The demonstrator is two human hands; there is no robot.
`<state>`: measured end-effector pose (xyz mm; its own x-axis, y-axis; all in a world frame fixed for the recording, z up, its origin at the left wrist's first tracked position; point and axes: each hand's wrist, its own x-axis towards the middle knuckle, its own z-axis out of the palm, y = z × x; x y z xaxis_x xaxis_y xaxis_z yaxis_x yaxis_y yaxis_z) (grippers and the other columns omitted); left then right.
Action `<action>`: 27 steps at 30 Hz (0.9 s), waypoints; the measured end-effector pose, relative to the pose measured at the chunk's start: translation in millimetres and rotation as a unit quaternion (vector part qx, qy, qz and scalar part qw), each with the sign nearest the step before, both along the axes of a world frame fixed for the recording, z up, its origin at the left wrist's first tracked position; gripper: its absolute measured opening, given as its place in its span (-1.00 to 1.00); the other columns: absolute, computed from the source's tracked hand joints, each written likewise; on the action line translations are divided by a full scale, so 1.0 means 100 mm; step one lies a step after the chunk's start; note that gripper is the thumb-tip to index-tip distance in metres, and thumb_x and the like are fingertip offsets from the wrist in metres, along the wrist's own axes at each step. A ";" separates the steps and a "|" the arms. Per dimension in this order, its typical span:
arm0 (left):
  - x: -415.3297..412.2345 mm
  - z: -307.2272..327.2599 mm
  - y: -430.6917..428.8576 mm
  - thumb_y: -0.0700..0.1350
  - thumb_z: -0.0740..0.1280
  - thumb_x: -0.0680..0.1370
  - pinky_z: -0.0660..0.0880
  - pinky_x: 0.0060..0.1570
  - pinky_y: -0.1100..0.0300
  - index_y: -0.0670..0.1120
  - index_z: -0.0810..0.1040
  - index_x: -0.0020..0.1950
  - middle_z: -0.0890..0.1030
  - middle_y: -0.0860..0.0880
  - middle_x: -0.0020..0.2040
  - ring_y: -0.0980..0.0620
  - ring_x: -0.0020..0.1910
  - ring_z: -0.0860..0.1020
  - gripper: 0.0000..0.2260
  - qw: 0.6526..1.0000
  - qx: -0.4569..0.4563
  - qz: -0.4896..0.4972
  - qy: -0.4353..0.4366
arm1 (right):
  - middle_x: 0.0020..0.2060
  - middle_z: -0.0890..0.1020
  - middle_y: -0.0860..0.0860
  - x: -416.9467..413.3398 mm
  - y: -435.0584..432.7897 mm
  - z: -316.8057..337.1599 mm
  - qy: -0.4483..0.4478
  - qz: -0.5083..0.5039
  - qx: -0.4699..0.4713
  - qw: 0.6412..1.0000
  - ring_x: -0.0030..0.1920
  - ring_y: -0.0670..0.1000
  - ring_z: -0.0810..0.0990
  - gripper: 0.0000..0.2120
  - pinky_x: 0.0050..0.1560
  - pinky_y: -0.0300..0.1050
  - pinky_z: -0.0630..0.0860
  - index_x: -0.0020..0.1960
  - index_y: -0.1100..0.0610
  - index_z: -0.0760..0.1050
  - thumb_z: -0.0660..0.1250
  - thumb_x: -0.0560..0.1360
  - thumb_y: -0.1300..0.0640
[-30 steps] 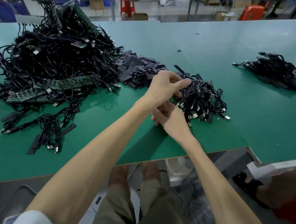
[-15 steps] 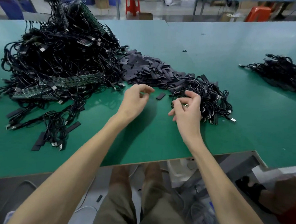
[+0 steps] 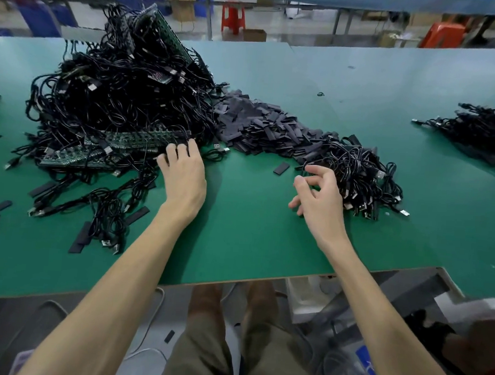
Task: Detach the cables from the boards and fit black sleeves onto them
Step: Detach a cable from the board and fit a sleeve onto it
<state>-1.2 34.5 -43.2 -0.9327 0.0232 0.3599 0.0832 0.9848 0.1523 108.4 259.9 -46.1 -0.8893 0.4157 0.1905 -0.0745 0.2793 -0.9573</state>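
A big tangle of black cables (image 3: 114, 102) still plugged into green boards (image 3: 132, 142) fills the left of the green table (image 3: 252, 231). My left hand (image 3: 182, 174) reaches to the end of the nearest board, its fingertips on the cables there; what they hold is hidden. A heap of black sleeves (image 3: 262, 127) lies behind the middle. To the right lies a pile of loose cables (image 3: 358, 177). My right hand (image 3: 318, 198) hovers beside that pile with loosely curled fingers and holds nothing. One single sleeve (image 3: 281, 168) lies between my hands.
Another cable bundle (image 3: 478, 133) lies at the far right. Loose sleeves (image 3: 80, 237) and stray cables (image 3: 104, 209) are scattered at the front left. The table's front edge (image 3: 233, 283) runs just before my knees. Stools and boxes stand beyond the table.
My left hand has moved left from the middle to the end of the green board. My right hand has opened a little beside the loose cable pile.
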 end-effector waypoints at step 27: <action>0.32 0.08 -0.05 -0.11 0.31 0.64 0.27 0.25 -0.02 -0.18 0.63 0.18 0.67 -0.10 0.03 -0.14 0.14 0.50 -0.79 0.974 0.161 -0.074 0.142 | -0.13 0.69 0.02 -0.02 -0.02 -0.04 -0.023 0.028 0.016 0.999 -0.31 -0.04 0.67 -0.89 -0.20 -0.13 0.49 0.18 0.07 0.48 0.30 0.67 0.09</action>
